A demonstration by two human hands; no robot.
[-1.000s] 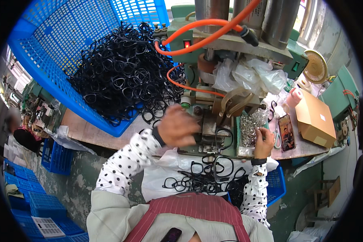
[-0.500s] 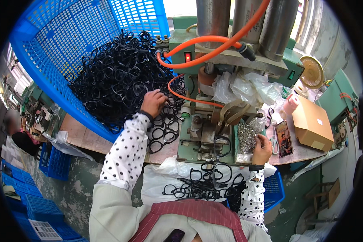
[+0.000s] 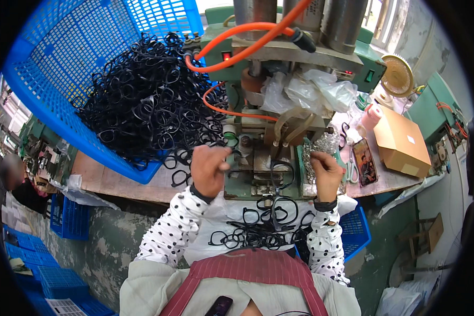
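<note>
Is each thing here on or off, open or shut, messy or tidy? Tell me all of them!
Black frames: tangled heap
Blue basket: tipped, holding many of those
Small shiny bits: loosely piled
Left hand: blurred, grip unclear
Right hand: fingers bent, grip unclear
Red switch: lit
Phone: screen on
Cardboard box: looks closed
Clear plastic: crumpled
Orange hose: looped

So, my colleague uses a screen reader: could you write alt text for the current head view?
Two bare hands flank a green press, the left hand blurred, the right hand pinched beside small shiny parts. A blue basket heaped with dark glasses frames stands at upper left; more lie on white sheeting below.
</note>
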